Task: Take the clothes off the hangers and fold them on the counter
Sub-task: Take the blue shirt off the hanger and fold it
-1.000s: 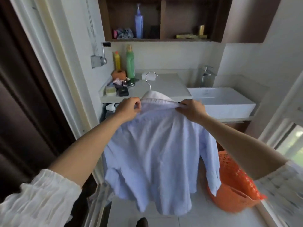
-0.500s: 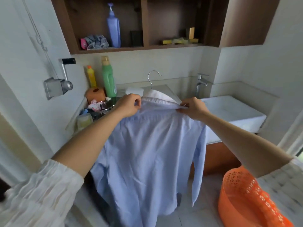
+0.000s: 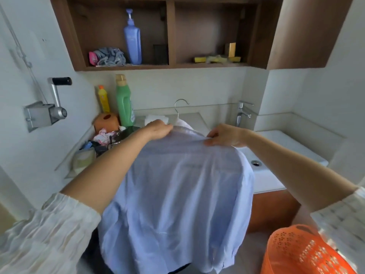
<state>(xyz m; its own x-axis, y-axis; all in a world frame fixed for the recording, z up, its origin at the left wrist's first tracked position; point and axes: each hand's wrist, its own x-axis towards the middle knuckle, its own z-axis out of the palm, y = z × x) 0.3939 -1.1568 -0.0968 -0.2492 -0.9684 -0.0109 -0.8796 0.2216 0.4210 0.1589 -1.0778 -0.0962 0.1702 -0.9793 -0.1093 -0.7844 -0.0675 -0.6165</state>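
A light blue shirt (image 3: 177, 190) with a white collar hangs on a hanger whose metal hook (image 3: 180, 107) sticks up behind the collar. My left hand (image 3: 158, 128) grips the shirt's left shoulder. My right hand (image 3: 225, 135) pinches the right shoulder. I hold the shirt up over the pale counter (image 3: 197, 120), its back facing me and its lower part draping down over the counter's front edge. The hanger's body is hidden inside the shirt.
Green (image 3: 124, 101) and yellow (image 3: 104, 98) bottles, an orange holder (image 3: 107, 121) and small clutter crowd the counter's left. A white sink (image 3: 276, 155) with a faucet (image 3: 242, 113) lies to the right. An orange basket (image 3: 300, 252) stands at lower right. A wooden shelf (image 3: 169, 36) hangs above.
I have stepped closer to the counter and carried the shirt forward. It now hangs over the counter top instead of in front of it. Both hands keep their hold on the shoulders.
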